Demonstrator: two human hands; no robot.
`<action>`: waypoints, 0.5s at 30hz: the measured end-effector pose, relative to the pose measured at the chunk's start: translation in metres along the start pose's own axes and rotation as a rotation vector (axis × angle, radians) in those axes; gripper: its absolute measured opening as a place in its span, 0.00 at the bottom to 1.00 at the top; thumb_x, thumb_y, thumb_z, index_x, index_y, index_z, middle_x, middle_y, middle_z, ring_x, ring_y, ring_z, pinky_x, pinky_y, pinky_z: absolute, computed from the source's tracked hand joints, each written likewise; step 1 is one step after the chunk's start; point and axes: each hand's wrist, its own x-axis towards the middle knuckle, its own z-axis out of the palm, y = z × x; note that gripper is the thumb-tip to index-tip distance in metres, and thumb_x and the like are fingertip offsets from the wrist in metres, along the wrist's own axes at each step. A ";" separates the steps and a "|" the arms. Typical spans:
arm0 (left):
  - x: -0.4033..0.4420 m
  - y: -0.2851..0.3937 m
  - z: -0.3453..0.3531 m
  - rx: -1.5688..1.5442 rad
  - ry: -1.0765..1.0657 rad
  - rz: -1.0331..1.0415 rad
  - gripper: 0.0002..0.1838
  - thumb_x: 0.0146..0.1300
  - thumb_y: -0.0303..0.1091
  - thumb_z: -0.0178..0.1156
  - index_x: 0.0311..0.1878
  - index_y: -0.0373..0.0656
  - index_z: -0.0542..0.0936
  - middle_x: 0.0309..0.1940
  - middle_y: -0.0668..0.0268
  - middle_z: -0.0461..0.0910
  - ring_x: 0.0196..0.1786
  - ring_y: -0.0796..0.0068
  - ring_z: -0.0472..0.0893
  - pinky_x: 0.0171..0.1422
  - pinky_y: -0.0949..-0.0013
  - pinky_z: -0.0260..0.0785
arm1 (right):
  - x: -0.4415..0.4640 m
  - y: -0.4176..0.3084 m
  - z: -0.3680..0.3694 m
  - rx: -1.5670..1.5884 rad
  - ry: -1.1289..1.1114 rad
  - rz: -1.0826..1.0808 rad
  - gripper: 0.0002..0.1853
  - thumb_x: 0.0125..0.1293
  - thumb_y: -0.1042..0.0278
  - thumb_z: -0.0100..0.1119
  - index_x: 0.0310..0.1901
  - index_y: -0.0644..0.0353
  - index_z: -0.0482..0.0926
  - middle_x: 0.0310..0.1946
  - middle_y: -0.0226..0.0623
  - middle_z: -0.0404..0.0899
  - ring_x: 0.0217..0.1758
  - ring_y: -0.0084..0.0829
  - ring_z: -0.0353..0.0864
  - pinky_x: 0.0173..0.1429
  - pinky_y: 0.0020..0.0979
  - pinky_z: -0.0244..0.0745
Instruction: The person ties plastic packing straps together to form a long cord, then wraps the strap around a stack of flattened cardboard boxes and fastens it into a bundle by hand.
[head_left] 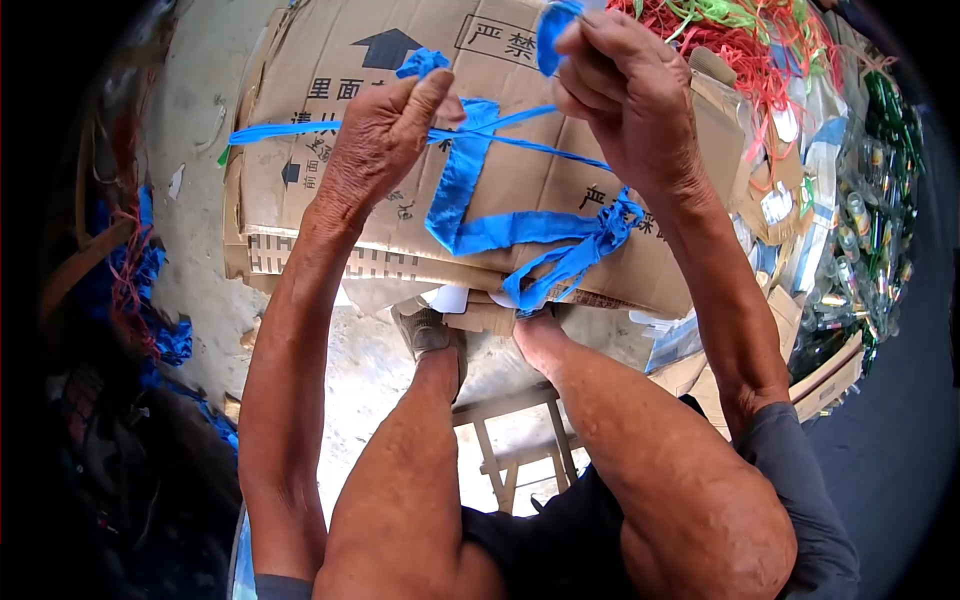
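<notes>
A stack of flattened cardboard boxes with printed dark characters lies in front of my legs. Across it runs a blue cloth strip, crossing over itself near the middle and gathered in a knotted bunch at the front right. Above the cardboard, my left hand is closed on a crumpled part of the blue strip, which sticks out past the thumb. Higher and to the right, my right hand pinches another blue piece between thumb and fingers. Whether both pieces belong to one strip I cannot tell.
Red and green plastic strands are heaped at the back right. Several glass bottles lie along the right side. A wooden stool stands between my legs. Blue and red scraps hang at the left.
</notes>
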 end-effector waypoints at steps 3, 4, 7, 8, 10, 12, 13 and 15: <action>0.004 0.005 0.001 -0.017 -0.115 -0.064 0.27 0.81 0.54 0.55 0.43 0.38 0.89 0.34 0.61 0.89 0.39 0.74 0.88 0.44 0.68 0.82 | 0.004 -0.020 0.044 -0.036 0.010 -0.012 0.16 0.82 0.63 0.54 0.36 0.63 0.82 0.19 0.21 0.64 0.21 0.16 0.59 0.29 0.24 0.60; 0.005 0.008 0.000 0.003 -0.148 -0.108 0.27 0.81 0.54 0.56 0.43 0.37 0.89 0.33 0.61 0.89 0.37 0.74 0.88 0.42 0.68 0.82 | 0.005 -0.021 0.051 -0.041 0.025 0.000 0.17 0.82 0.63 0.56 0.34 0.63 0.82 0.19 0.21 0.66 0.21 0.15 0.61 0.29 0.24 0.61; 0.008 0.022 -0.011 0.071 -0.302 -0.247 0.25 0.78 0.54 0.61 0.41 0.38 0.89 0.29 0.63 0.87 0.36 0.73 0.88 0.39 0.67 0.80 | 0.007 -0.012 0.045 -0.099 -0.022 -0.131 0.15 0.81 0.63 0.58 0.40 0.67 0.86 0.19 0.23 0.71 0.22 0.15 0.65 0.31 0.22 0.64; 0.006 0.026 -0.009 0.119 -0.304 -0.278 0.25 0.77 0.55 0.62 0.40 0.39 0.89 0.28 0.64 0.87 0.36 0.73 0.88 0.39 0.68 0.79 | 0.002 -0.014 0.042 -0.153 -0.058 -0.168 0.13 0.81 0.65 0.56 0.44 0.65 0.84 0.21 0.23 0.71 0.23 0.17 0.65 0.33 0.22 0.66; 0.006 0.023 -0.005 0.158 -0.279 -0.348 0.24 0.74 0.56 0.65 0.39 0.41 0.90 0.28 0.65 0.87 0.34 0.73 0.87 0.40 0.69 0.79 | -0.009 -0.024 0.038 -0.267 -0.133 -0.195 0.14 0.81 0.65 0.52 0.44 0.67 0.83 0.21 0.25 0.69 0.23 0.16 0.62 0.33 0.24 0.64; 0.004 0.009 -0.009 -0.017 -0.322 -0.266 0.23 0.72 0.55 0.68 0.40 0.42 0.91 0.26 0.68 0.85 0.32 0.75 0.84 0.39 0.69 0.77 | -0.027 -0.032 0.038 -0.380 -0.149 -0.165 0.15 0.80 0.66 0.52 0.45 0.71 0.82 0.24 0.30 0.75 0.25 0.16 0.66 0.34 0.25 0.66; 0.008 0.008 -0.016 -0.020 -0.375 -0.295 0.21 0.70 0.53 0.70 0.41 0.41 0.91 0.24 0.70 0.82 0.30 0.77 0.81 0.37 0.70 0.74 | -0.036 -0.031 0.035 -0.408 -0.191 -0.152 0.15 0.79 0.64 0.54 0.42 0.69 0.83 0.25 0.31 0.77 0.26 0.17 0.69 0.35 0.25 0.67; 0.011 0.011 -0.022 0.003 -0.395 -0.322 0.19 0.68 0.50 0.72 0.43 0.41 0.92 0.21 0.74 0.77 0.27 0.81 0.76 0.34 0.71 0.68 | -0.053 -0.034 0.027 -0.461 -0.286 -0.023 0.18 0.79 0.61 0.56 0.36 0.66 0.84 0.26 0.31 0.80 0.28 0.18 0.73 0.35 0.24 0.69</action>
